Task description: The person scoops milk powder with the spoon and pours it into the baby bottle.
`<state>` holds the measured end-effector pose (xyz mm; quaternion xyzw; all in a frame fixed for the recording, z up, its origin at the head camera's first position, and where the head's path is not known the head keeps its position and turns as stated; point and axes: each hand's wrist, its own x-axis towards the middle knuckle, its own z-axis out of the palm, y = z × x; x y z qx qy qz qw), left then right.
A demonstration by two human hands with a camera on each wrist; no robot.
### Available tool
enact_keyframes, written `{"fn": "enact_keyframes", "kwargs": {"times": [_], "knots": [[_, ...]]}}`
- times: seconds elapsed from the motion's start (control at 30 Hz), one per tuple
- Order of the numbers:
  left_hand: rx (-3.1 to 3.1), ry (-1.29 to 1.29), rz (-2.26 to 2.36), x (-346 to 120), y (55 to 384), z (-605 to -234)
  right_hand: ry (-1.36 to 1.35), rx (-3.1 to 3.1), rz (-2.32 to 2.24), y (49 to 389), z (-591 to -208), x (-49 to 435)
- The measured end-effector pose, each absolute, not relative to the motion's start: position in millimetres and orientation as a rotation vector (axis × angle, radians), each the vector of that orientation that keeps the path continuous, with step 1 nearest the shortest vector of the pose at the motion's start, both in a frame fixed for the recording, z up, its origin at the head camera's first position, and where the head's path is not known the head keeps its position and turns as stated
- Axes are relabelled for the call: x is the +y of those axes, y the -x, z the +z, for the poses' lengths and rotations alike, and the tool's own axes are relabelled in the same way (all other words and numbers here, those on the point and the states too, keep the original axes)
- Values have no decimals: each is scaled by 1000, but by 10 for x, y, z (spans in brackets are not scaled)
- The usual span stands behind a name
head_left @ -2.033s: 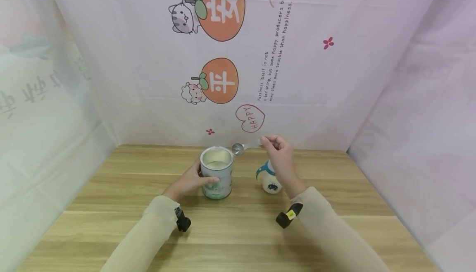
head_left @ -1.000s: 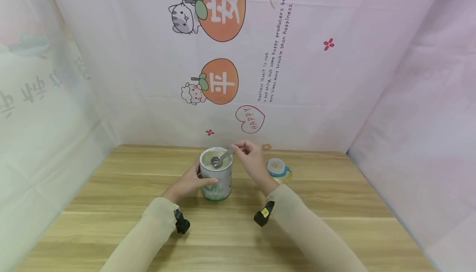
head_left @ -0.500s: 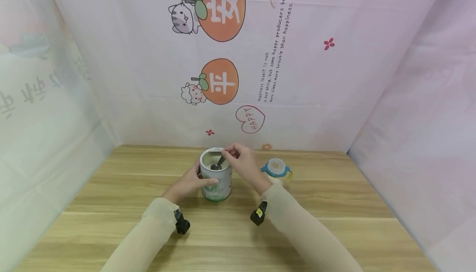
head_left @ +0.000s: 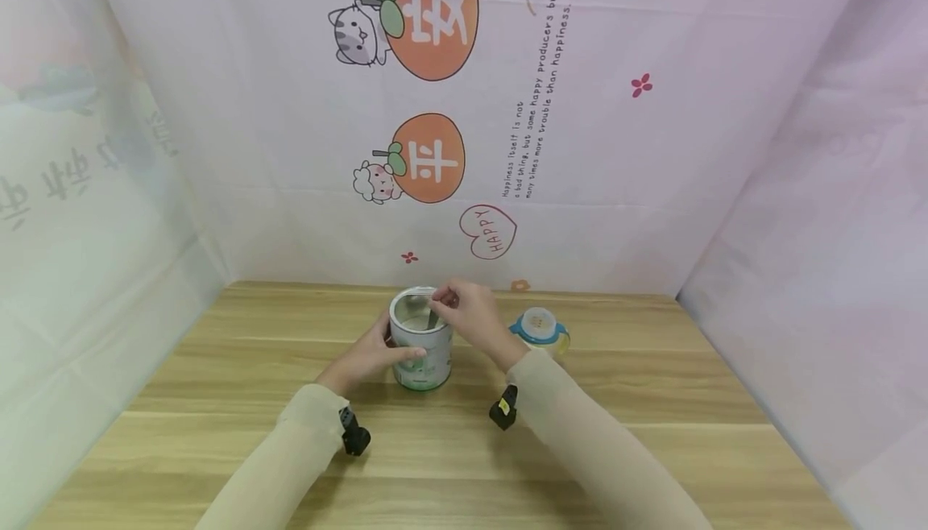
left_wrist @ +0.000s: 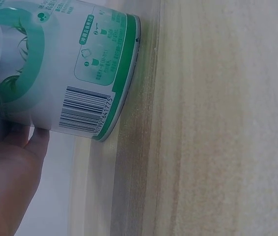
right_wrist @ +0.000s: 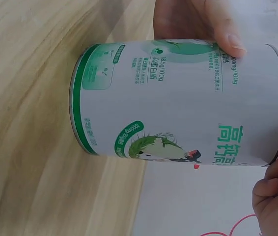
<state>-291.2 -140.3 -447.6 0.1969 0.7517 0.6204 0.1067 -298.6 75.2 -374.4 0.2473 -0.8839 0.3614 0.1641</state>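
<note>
A white and green milk powder can (head_left: 424,365) stands upright and uncovered on the wooden table, with pale powder visible inside. My left hand (head_left: 373,353) grips its left side, the thumb lying across the front. At the can's right rim, my right hand (head_left: 467,312) pinches the handle of a metal spoon (head_left: 432,319); the bowl of the spoon is down inside the can and hidden. In the right wrist view, the curled fingers of my right hand (right_wrist: 276,191) are beside the can's rim. The left wrist view shows the can's barcode side and part of my left hand (left_wrist: 11,167).
Just right of my right hand stands a baby bottle (head_left: 539,325) with a clear lid and blue handles, partly behind the forearm. The wooden table (head_left: 406,474) ends at a printed cloth backdrop (head_left: 580,232), with cloth walls on both sides.
My right hand has brought the spoon leftward from above the bottle side into the can, and its bowl has sunk out of sight. The left hand and can have stayed put.
</note>
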Motion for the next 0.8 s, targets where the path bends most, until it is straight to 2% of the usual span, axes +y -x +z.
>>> {"fn": "enact_keyframes", "kwargs": {"times": [0.8], "knots": [[2216, -555, 1836, -1399, 2886, -4433, -728, -2592, 848, 2994, -3619, 734]]}}
